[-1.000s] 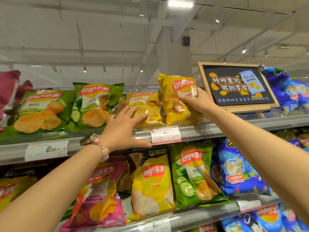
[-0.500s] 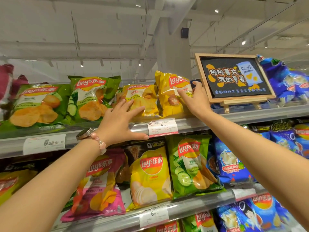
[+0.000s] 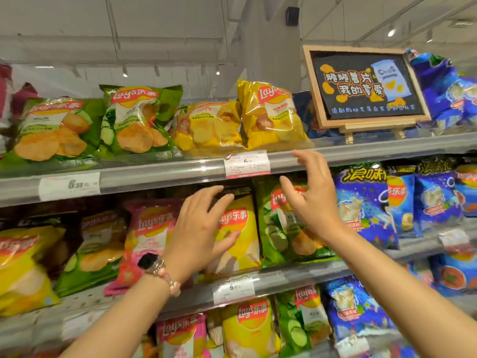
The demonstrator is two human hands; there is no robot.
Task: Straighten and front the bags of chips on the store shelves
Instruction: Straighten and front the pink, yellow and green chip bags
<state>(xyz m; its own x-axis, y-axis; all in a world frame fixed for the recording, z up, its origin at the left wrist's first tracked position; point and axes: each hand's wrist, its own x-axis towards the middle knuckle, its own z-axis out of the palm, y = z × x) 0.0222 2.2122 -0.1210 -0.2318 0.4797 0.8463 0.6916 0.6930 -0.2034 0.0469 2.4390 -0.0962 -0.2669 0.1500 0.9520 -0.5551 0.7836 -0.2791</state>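
Yellow chip bag [image 3: 271, 116] upright on top shelf [image 3: 154, 174], hands seemingly empty

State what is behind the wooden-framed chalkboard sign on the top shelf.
Blue chip bags show past the sign's left edge, and more blue bags past its right. Whatever sits directly behind the board is covered.

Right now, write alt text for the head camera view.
Two open, empty hands, left hand and right hand, reach toward a yellow Lay's chip bag and a green cucumber Lay's chip bag on the middle grey metal shelf; green and yellow bags line the shelf above.
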